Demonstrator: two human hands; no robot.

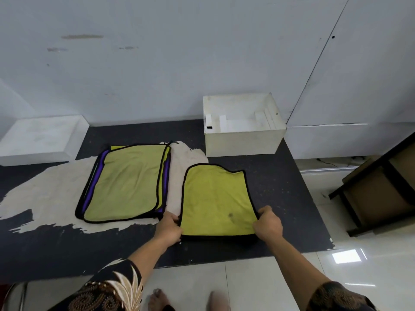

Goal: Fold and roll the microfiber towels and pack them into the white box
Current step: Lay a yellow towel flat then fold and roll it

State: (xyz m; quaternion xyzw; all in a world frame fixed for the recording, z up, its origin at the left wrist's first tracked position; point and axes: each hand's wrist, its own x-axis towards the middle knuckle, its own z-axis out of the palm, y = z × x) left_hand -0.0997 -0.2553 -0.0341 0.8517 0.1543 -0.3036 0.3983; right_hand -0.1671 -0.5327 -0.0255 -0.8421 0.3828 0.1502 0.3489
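Centre left: stack of flat yellow-green, black-edged microfiber towels, untouched, count unclear | lower centre: left hand pinches one near corner of a single flat yellow-green towel, right hand pinches the other | upper right of centre: open white rectangular box, no towels visible inside | progress: barely begun, nothing rolled; fingertips hidden under cloth.

We read this as plain indoor room, likely home or small workroom, with work done at floor level. Under both hands: dark speckled floor mat, its surface worn off in pale patch left of left hand. Beyond hands: scuffed white wall. Right of right hand: glossy white floor tiles, dark wooden furniture frame. Nearer us than hands: bare feet on tile.
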